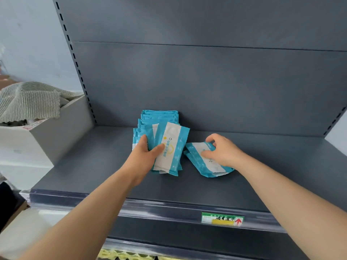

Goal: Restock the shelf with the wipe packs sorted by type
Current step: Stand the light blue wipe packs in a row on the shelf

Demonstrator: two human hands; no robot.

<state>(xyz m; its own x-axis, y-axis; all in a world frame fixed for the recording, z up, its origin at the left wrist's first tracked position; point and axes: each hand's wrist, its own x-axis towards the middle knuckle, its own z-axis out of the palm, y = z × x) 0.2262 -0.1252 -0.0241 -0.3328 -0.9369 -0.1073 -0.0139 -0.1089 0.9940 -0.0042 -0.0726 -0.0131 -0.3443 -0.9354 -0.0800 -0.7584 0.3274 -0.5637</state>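
Blue-white wipe packs [169,132] lean rowed on the shelf [93,166], loose packs [199,166] flat beside.

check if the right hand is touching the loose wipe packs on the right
Touching. Head view: right hand curls fingers over the loose wipe packs, thumb on top; left hand grips the standing packs.

Bare arms on show, both of them, uncovered along every bit that shows. The left hand [145,156] and right hand [224,152] are bare as well.
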